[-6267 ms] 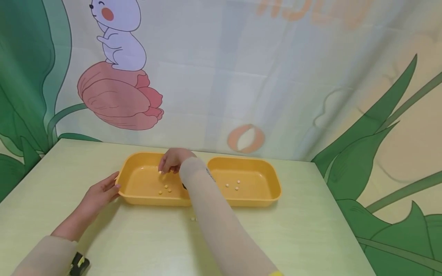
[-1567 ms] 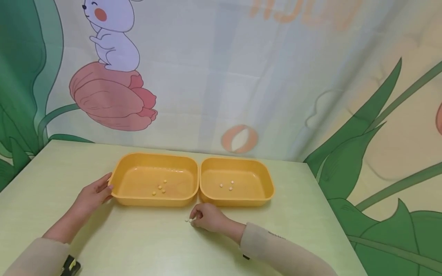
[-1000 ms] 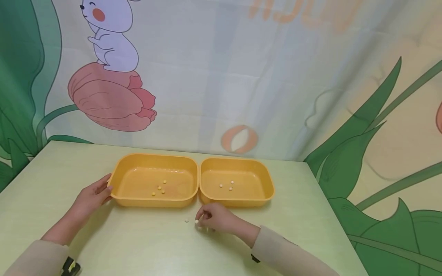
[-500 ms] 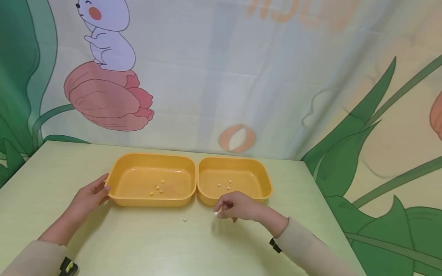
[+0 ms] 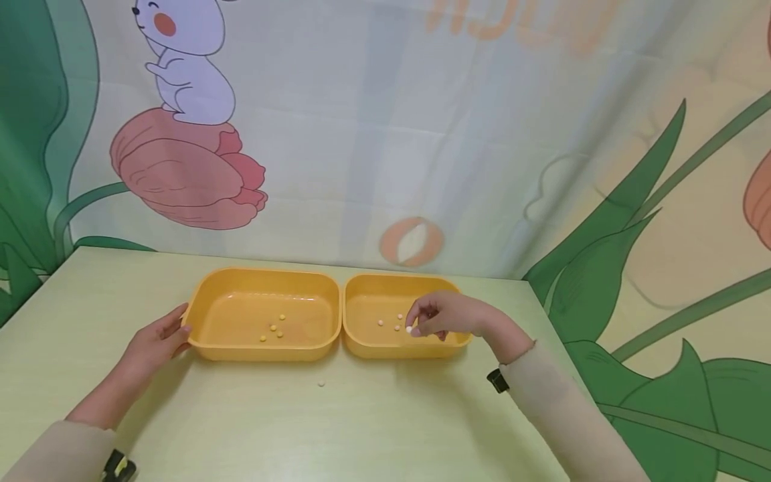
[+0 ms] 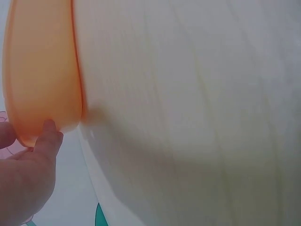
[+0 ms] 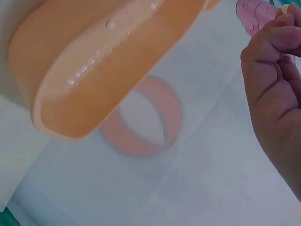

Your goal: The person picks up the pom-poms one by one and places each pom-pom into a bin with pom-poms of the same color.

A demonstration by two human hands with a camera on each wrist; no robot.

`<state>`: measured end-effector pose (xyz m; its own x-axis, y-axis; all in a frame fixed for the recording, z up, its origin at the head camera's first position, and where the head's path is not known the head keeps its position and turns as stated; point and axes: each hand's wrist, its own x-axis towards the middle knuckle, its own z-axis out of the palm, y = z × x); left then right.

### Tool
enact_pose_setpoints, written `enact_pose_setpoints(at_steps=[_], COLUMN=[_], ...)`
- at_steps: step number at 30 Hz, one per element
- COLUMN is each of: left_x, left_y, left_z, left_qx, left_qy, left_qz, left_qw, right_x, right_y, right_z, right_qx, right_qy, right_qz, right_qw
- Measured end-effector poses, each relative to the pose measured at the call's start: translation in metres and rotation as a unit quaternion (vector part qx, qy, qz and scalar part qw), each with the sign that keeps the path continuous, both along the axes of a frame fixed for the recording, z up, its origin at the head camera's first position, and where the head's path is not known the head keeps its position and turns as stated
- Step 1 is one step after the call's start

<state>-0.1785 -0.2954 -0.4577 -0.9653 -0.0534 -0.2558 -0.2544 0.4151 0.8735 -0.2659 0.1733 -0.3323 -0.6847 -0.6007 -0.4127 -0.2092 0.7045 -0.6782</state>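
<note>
My right hand (image 5: 448,314) pinches a small round white bead (image 5: 409,329) between thumb and fingertips, over the smaller yellow tray (image 5: 361,349). Three pale beads show in that tray, left of the hand. In the right wrist view the held bead (image 7: 284,8) peeks out at the fingertips. At the far left, my left hand (image 5: 150,345) grips the end of the larger yellow tray (image 5: 259,353), thumb against its wall and fingers at its side. Several yellow beads (image 5: 274,328) lie inside the larger tray. One loose bead (image 5: 321,383) sits on the table in front of the trays.
The two trays stand side by side, ends nearly touching, on a pale green table (image 5: 253,428). Behind the table's back edge hangs a printed curtain (image 5: 325,134) with a rabbit, tulip and leaves. A black wrist strap (image 5: 497,380) shows at the right sleeve.
A yellow bead was dropped into the larger tray earlier. My right hand then picked a white bead off the table and carried it right and up over the smaller tray. The left hand stayed put.
</note>
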Motion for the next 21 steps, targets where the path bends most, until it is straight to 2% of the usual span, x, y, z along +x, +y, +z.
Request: enact_pose_setpoints(at_steps=[6, 13, 21], left_x=[0.0, 0.0, 0.001], left_y=[0.0, -0.001, -0.002], left_z=[0.0, 0.0, -0.003], left_qx=[-0.005, -0.007, 0.003], left_qy=[0.003, 0.004, 0.015], left_qz=[-0.001, -0.001, -0.004], left_qw=[1.0, 1.0, 0.9999], right_x=[-0.02, -0.047, -0.077], right_y=[0.0, -0.004, -0.009], right_z=[0.01, 0.016, 0.012], right_qx=[0.028, 0.074, 0.089], right_qy=[-0.005, -0.032, -0.07], right_qz=[-0.014, 0.001, -0.004], right_qw=[1.0, 0.997, 0.994])
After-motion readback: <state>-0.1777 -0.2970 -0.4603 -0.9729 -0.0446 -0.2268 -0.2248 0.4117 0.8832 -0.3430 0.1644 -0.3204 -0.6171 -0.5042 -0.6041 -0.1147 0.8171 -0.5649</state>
